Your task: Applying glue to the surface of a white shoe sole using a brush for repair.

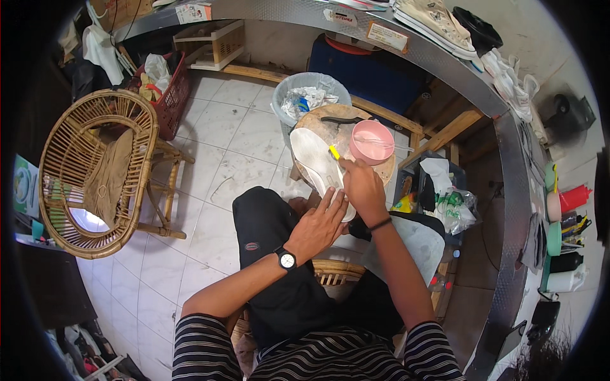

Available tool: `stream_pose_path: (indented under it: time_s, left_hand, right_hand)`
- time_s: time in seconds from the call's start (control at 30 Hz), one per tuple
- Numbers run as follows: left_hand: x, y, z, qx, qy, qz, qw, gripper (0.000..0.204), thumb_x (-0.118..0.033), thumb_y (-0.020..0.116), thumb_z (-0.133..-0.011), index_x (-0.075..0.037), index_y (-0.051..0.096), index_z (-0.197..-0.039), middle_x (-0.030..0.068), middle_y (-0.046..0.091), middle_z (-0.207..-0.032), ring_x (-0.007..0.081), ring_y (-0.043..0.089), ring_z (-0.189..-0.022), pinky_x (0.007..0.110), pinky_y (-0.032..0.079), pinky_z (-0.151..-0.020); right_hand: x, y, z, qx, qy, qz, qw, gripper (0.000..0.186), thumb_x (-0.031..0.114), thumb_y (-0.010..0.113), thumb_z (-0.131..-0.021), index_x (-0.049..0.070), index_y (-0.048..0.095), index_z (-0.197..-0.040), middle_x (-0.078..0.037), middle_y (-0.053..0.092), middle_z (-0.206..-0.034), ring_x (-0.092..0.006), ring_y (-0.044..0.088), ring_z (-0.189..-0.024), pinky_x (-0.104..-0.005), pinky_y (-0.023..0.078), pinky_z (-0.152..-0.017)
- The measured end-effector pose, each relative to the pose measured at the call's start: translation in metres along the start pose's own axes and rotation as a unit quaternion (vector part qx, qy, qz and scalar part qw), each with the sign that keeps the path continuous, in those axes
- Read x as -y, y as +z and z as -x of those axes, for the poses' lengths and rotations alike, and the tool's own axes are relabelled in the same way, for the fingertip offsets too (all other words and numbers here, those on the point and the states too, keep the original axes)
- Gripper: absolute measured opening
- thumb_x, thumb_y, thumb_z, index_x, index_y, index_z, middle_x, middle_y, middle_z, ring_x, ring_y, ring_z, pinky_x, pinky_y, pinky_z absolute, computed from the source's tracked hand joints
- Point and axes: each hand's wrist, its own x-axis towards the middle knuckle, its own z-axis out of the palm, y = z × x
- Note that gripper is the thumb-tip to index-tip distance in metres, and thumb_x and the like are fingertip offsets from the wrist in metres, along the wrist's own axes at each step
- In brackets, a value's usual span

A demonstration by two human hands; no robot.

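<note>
Left hand point(321, 219) is grasping the near end of a white shoe sole point(311, 149), fingers laid across its upper face; thumb hidden. Right hand point(365, 190) is clenched on a small yellow-ended tool point(334, 152), its tip at the sole's right edge; can't tell what kind of tool. Sole sits over the left part of a round wooden top point(310, 120), wide end away from the person, narrow end toward the knees. Can't tell if it touches the wood. Pink bowl point(356, 151) stands on the wood just beyond the right hand. Black-handled tool point(341, 119) lies behind the sole. Lined bin point(280, 111) is behind the wooden top. Rattan chair point(62, 159) well apart, left.
</note>
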Motion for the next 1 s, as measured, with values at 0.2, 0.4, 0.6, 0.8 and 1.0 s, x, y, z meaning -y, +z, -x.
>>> stream_pose_path:
  time_s: [0.2,0.4,0.6,0.8,1.0]
  left_hand:
    - [0.0,0.001,0.0,-0.014,0.009,0.006,1.0,0.055,-0.031,0.06,-0.103,0.003,0.054,-0.145,0.0202,0.047,-0.155,0.0373,0.042,-0.148,0.036,0.057,-0.097]
    - [0.0,0.002,0.0,0.0,0.0,0.008,1.0,0.055,-0.03,0.061,-0.102,0.004,0.054,-0.144,0.0201,0.047,-0.155,0.0376,0.041,-0.149,0.035,0.056,-0.1]
    - [0.004,0.008,0.0,-0.017,0.025,-0.006,1.0,0.058,-0.037,0.058,-0.104,0.004,0.054,-0.144,0.0206,0.048,-0.152,0.0384,0.04,-0.149,0.032,0.061,-0.084]
    - [0.004,0.005,0.001,0.002,0.013,-0.021,1.0,0.056,-0.037,0.057,-0.104,0.003,0.055,-0.143,0.0193,0.05,-0.151,0.0377,0.041,-0.149,0.033,0.062,-0.082]
    - [-0.001,-0.003,0.0,-0.005,0.005,0.006,1.0,0.05,-0.031,0.06,-0.103,0.002,0.056,-0.141,0.0199,0.049,-0.153,0.0385,0.041,-0.149,0.034,0.058,-0.096]
  right_hand:
    - [-0.013,-0.003,0.014,0.122,0.068,0.01,0.99,0.03,0.01,0.061,-0.091,0.011,0.073,-0.118,-0.016,0.067,-0.093,-0.0386,0.069,-0.082,-0.0488,0.057,-0.074]
    - [-0.015,-0.001,0.017,0.04,-0.021,0.023,0.999,0.033,0.008,0.066,-0.088,0.012,0.073,-0.12,-0.014,0.066,-0.091,-0.0362,0.069,-0.08,-0.0469,0.057,-0.073]
    - [-0.01,0.004,0.01,0.102,-0.009,-0.006,0.995,0.034,0.008,0.064,-0.089,0.011,0.072,-0.122,-0.014,0.066,-0.092,-0.0367,0.069,-0.082,-0.0468,0.057,-0.073]
    - [-0.007,0.004,0.01,0.008,-0.061,-0.044,0.997,0.03,0.009,0.063,-0.091,0.01,0.075,-0.118,-0.016,0.068,-0.093,-0.0367,0.069,-0.084,-0.0459,0.056,-0.076]
    - [-0.008,0.006,0.011,0.067,0.018,-0.049,0.996,0.028,0.01,0.064,-0.091,0.012,0.076,-0.116,-0.014,0.069,-0.093,-0.0372,0.069,-0.085,-0.0477,0.056,-0.076]
